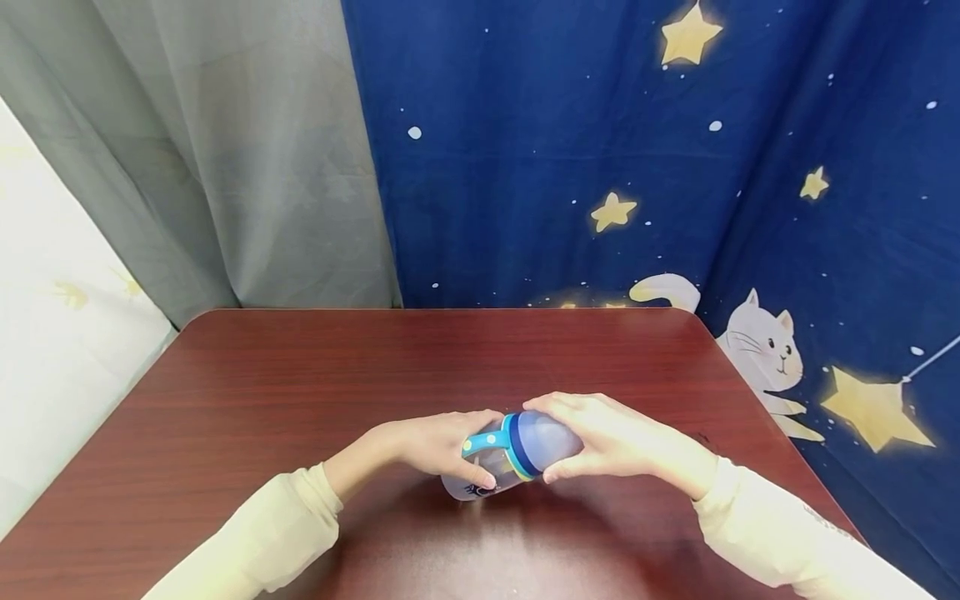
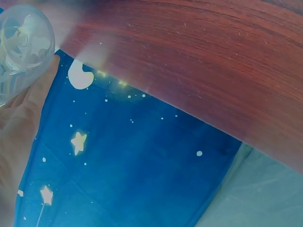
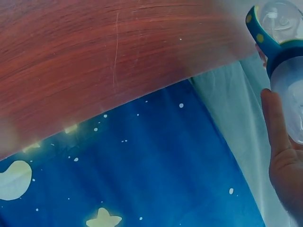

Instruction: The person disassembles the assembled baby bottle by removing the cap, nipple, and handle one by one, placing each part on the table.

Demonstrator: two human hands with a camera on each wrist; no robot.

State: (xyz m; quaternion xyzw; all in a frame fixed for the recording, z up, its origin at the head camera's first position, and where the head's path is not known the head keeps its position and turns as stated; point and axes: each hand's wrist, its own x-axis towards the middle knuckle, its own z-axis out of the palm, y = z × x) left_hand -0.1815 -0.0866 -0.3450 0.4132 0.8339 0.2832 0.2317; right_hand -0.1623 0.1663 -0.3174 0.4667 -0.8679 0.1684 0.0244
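Observation:
A clear baby bottle [image 1: 501,467] with a translucent bluish dome cap [image 1: 546,440] is held tilted over the table, cap end to the right. My left hand [image 1: 438,446] grips the bottle's body, thumb along the near side by a dark print. A turquoise handle [image 1: 486,442] with yellow dots arches beside that hand. From the right, my right hand [image 1: 618,433] holds the cap between thumb and fingers. In the left wrist view, the bottle's rounded base [image 2: 28,47] shows at the upper left. The right wrist view catches the cap [image 3: 288,92] against the palm.
The reddish-brown wooden table [image 1: 300,367] has rounded far corners. Behind it hang a grey curtain [image 1: 285,167] and a blue curtain [image 1: 525,167] with stars and a cat. White fabric [image 1: 60,333] hangs at the left side.

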